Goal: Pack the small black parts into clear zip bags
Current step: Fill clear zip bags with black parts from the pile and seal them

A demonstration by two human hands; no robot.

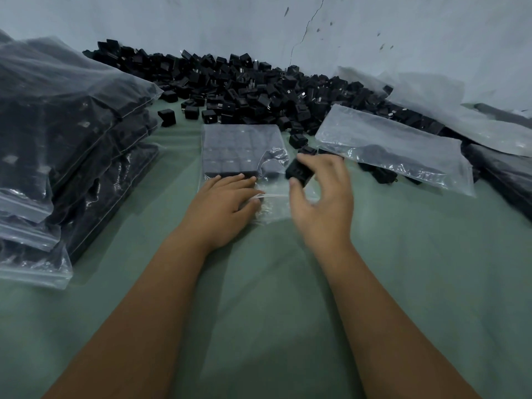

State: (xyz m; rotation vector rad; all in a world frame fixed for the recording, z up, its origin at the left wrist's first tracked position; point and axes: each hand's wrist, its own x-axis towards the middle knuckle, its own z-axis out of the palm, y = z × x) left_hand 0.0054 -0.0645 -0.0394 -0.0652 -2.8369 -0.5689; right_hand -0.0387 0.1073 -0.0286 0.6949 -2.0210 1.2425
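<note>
A clear zip bag lies flat in the middle of the green surface, filled with rows of small black parts. My left hand rests on the bag's near open end, fingers stretched over the plastic. My right hand pinches one black part between thumb and fingertips, just right of the bag's opening. A big loose pile of black parts spreads along the wall behind the bag.
Filled zip bags are stacked high at the left. Empty clear bags lie over loose parts at the right, with more bags behind them. A pale cracked wall closes the back. Green surface lies under my forearms.
</note>
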